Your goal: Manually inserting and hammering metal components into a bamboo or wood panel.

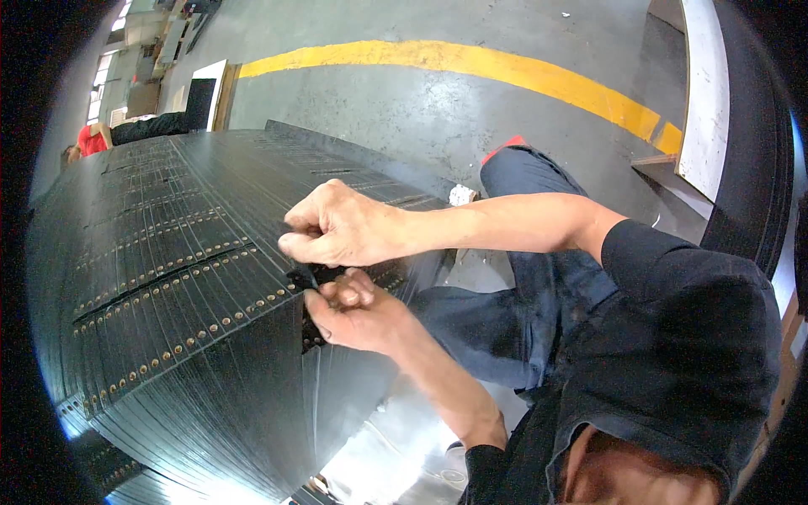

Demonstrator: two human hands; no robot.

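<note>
A broad black rubber-like belt (168,252) with rows of small brass-coloured rivets (181,343) fills the left half of the view. My right hand (337,225) reaches in from the right, its fingers closed in a pinch at the belt's near edge. Just below it, my left hand (358,316) has its fingers curled around the same spot. Between the two hands sits a small black piece of the belt's edge (305,276), gripped from above and below. What the fingers hold beyond this piece is hidden.
Grey concrete floor with a curved yellow line (505,71) lies beyond. A white board (703,93) and a black roll (753,151) stand at the right. At far left is another person in red (91,139) with a dark sleeve (151,128). My blue-trousered leg (539,181) lies beside the belt.
</note>
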